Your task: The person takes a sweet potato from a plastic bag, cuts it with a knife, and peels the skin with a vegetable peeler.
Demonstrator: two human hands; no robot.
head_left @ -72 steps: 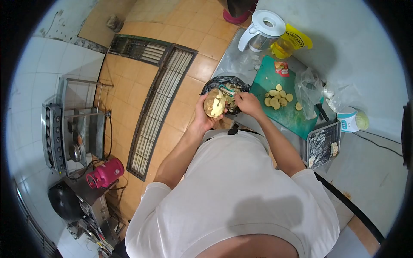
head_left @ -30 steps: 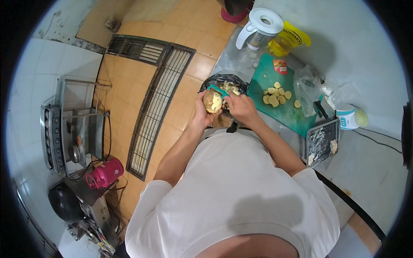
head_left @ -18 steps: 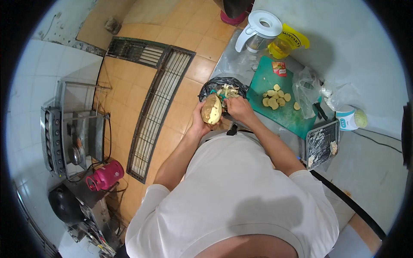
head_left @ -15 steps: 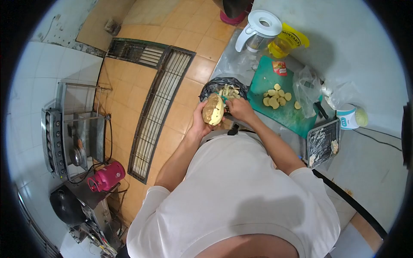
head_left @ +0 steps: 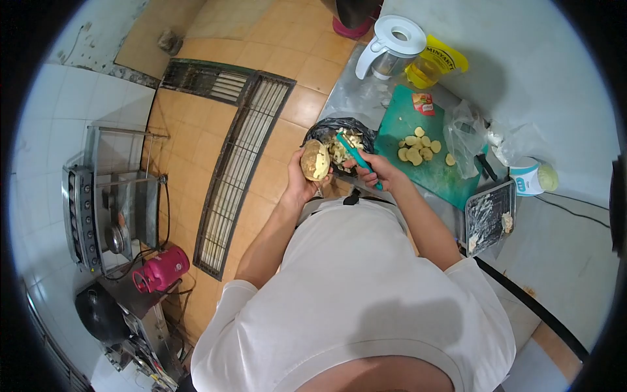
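Observation:
A large potato (head_left: pixel 315 161), brown-skinned with a pale peeled patch on its right side, rests in the grip of my left hand (head_left: pixel 300 180). My right hand (head_left: pixel 383 172) is wrapped around the handle of a green peeler (head_left: pixel 358 157), its head pointing up and left, apart from the potato. Behind both hands sits a black plastic bag (head_left: pixel 333 125) with peelings (head_left: pixel 342 149) in it. Right of the bag, several pale potato slices (head_left: pixel 414 153) lie on a green cutting board (head_left: pixel 398 117).
At the back of the counter stand a white-lidded jug (head_left: pixel 396 42) and a yellow oil pouch (head_left: pixel 434 61). A red sachet (head_left: pixel 423 103) and a clear plastic bag (head_left: pixel 465 137) lie on the board. A metal tray (head_left: pixel 490 219) and a white tub (head_left: pixel 528 178) are at the right.
My right hand has moved right with the peeler, away from the potato. My left hand has shifted slightly left and turned the potato, so less of the peeled side shows.

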